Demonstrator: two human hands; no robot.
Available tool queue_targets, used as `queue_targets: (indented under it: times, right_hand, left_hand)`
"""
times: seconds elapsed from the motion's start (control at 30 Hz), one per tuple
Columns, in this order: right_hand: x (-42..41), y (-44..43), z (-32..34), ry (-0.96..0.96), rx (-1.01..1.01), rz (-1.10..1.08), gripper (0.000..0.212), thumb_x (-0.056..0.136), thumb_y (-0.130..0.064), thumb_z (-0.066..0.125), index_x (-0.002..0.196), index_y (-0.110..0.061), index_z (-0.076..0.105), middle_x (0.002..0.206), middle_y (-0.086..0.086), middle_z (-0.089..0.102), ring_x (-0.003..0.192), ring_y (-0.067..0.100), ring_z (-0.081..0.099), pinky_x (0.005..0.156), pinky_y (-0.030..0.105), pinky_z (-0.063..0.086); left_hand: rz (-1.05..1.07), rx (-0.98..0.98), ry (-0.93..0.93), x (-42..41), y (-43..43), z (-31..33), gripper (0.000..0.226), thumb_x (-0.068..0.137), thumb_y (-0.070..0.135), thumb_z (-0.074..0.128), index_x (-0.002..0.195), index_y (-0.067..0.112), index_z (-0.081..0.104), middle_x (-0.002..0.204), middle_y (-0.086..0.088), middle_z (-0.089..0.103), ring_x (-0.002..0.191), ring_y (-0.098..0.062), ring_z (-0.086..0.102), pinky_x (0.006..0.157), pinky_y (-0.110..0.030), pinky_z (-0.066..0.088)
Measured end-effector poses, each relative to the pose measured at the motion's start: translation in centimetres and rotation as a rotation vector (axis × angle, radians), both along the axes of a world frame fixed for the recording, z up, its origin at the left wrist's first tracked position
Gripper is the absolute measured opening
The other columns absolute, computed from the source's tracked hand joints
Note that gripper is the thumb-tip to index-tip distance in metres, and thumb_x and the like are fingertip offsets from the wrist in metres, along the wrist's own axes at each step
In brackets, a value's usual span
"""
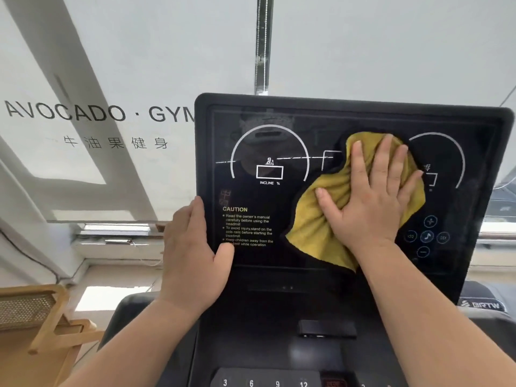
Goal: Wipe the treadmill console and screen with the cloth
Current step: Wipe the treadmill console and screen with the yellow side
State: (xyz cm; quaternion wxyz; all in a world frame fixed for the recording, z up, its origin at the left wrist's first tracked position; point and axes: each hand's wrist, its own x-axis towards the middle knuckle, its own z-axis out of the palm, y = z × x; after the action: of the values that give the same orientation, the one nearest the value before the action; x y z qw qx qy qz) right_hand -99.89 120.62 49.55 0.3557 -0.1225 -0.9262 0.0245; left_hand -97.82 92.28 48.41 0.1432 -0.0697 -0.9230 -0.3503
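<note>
From my head camera I look down at the black screen (279, 129) of the treadmill, which stands tilted up in front of me. My right hand (371, 196) lies flat and spread on the yellow cloth (312, 219), fingers straight and pointing up, palm pressing the cloth against the glass in the right half of the screen. The cloth is bunched under my palm and spills out to the lower left and above my fingertips, covering the space between the incline dial (269, 155) on the left and the second dial (444, 155) on the right. Just beside my wrist are the round media buttons (427, 236). My left hand (192, 255) grips the screen's left edge: the fingers curl round behind the frame, and the thumb rests on the front, touching the lowest lines of the white caution text (247, 226). Below the screen the dark console (265, 317) slopes toward me, with a small black block (326, 328) in its middle and a row of number keys (265, 382) at the bottom edge. Behind, a window blind carries gym lettering (97, 113), and a wooden chair (42, 317) stands at the lower left.
</note>
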Motion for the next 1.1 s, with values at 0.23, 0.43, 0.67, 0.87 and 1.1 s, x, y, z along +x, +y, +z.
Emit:
queue_targets:
  times: [0.23,0.43,0.67,0.87,1.1]
  right_hand:
    - [-5.4,-7.6,6.3,0.022,0.048,0.066,0.098,0.088,-0.087,0.028,0.165,-0.031,0.005,0.173,0.013,-0.001,0.157,0.041,-0.004,0.119,0.073,-0.002]
    - [-4.7,-13.7,2.4,-0.045,0.272,0.329,0.077,0.098,-0.072,0.033,0.164,-0.036,0.013,0.174,0.003,0.003,0.159,0.032,-0.002,0.123,0.066,-0.003]
    - [1.0,-7.7,-5.3,-0.093,0.400,0.388,0.080,0.095,-0.072,0.046,0.162,-0.039,0.020,0.173,-0.002,0.008,0.160,0.028,0.003,0.125,0.062,0.002]
    - [1.3,0.9,-2.0,-0.028,0.125,0.057,0.093,0.087,-0.079,0.041,0.163,-0.031,0.016,0.172,0.011,0.004,0.158,0.038,-0.001,0.122,0.069,0.000]
    - [-4.8,-5.1,6.5,0.024,-0.082,-0.081,0.098,0.088,-0.085,0.026,0.164,-0.029,-0.002,0.171,0.021,-0.008,0.155,0.048,-0.009,0.118,0.075,-0.001]
  left_hand:
    - [-0.070,0.098,-0.027,0.4,-1.4,0.0,0.091,0.072,0.031,0.054,0.158,0.018,0.028,0.141,0.004,0.045,0.134,-0.018,0.041,0.114,-0.031,0.031]
    - [-0.047,0.119,0.014,1.4,-1.4,-1.0,0.094,0.073,0.029,0.062,0.158,0.015,0.024,0.153,-0.005,0.041,0.143,-0.024,0.038,0.117,-0.051,0.037]
    - [-0.021,-0.036,0.051,1.8,0.1,-1.2,0.095,0.074,0.043,0.055,0.158,0.012,0.023,0.163,-0.010,0.031,0.146,-0.023,0.024,0.119,-0.039,0.020]
    - [-0.055,-0.029,0.011,1.8,-0.4,-1.1,0.097,0.073,0.039,0.061,0.159,0.018,0.023,0.165,-0.004,0.028,0.150,-0.023,0.024,0.118,-0.028,0.014]
    - [-0.161,0.042,-0.047,2.1,-1.6,-0.9,0.101,0.073,0.038,0.058,0.161,0.027,0.011,0.168,0.007,0.017,0.154,-0.010,0.012,0.110,-0.001,-0.009]
